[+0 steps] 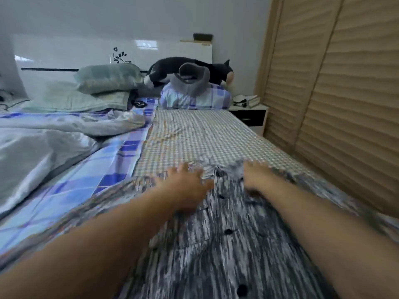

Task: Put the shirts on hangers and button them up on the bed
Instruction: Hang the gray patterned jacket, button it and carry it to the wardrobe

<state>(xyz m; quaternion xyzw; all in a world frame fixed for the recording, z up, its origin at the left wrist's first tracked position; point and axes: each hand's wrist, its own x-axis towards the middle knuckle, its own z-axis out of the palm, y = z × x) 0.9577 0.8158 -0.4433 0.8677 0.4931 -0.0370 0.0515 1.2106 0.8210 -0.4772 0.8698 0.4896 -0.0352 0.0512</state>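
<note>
I see my left hand point(185, 186) spread flat on the grey streaked shirt point(226, 244) at 12 o'clock; right hand point(257, 178) beside it, grip too blurred to tell

The shirt point(226, 244) has dark grey and white streaks, and its buttons point(228, 231) are black. Just past the shirt lies a cloth point(198, 134) with small grey and white checks. Left of the shirt, the bed sheet point(86, 175) has blue, light blue and white squares. Further left is a plain pale grey quilt point(43, 143). Far beyond the shirt are pale green pillows point(108, 78) and a black and white toy cat point(190, 70). Right of the shirt, the wardrobe doors point(345, 93) are light brown.
</note>
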